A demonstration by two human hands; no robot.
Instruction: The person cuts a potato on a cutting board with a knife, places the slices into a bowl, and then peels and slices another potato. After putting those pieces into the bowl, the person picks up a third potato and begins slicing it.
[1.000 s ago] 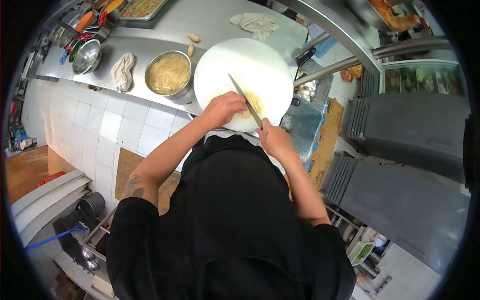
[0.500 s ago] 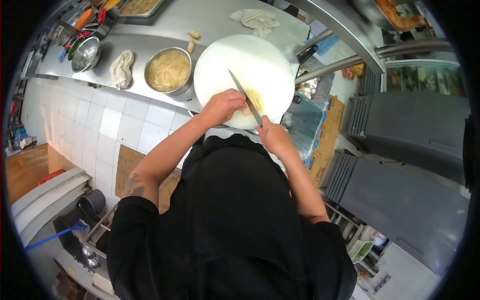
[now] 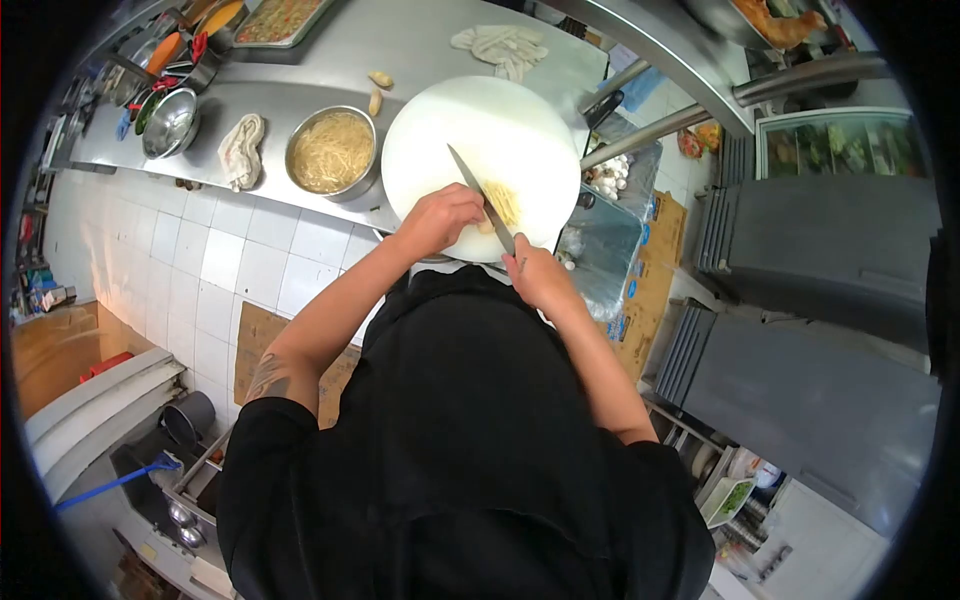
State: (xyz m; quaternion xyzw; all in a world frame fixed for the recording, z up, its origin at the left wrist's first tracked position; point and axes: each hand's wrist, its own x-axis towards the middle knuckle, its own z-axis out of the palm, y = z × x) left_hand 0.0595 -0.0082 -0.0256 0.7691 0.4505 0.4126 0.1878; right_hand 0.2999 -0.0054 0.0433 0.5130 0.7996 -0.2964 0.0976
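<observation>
Steel counter (image 3: 275, 92), round board (image 3: 430, 115), left hand (image 3: 440, 220) with fingers pinning pale piece (image 3: 486, 227), right hand's (image 3: 540, 274) gripping knife (image 3: 470, 176), shreds (image 3: 504, 204) alongside.

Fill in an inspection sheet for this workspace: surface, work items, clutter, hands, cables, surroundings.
Surface: metal counter; round white board at its near edge.
Work items: knife on the board, cut strips beside the blade; bowl of pale shreds left of the board.
Clutter: two cloths, two loose pieces near the bowl; pans and bowls at far left.
Hands: left hand holds a pale piece near the blade; right hand grips the knife.
Cables: nothing seen.
Surroundings: tiled floor, cardboard on it.
</observation>
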